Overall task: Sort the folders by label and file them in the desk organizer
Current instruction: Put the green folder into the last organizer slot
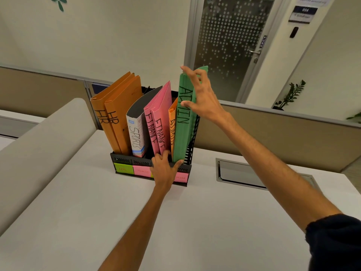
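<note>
A black desk organizer stands on the white desk. From left to right it holds two orange HR folders, a white SPORTS box file, two pink FINANCE folders, an orange ADMIN folder and a tall green ADMIN folder. My left hand rests on the organizer's front rim, thumb against the green folder's foot. My right hand is spread at the green folder's top, fingertips touching its edge. Coloured sticky labels line the organizer's front.
A grey padded chair back rises at the left. A metal cable hatch is set into the desk at the right. Beige partition panels run behind the desk; a glass door and a potted plant stand beyond.
</note>
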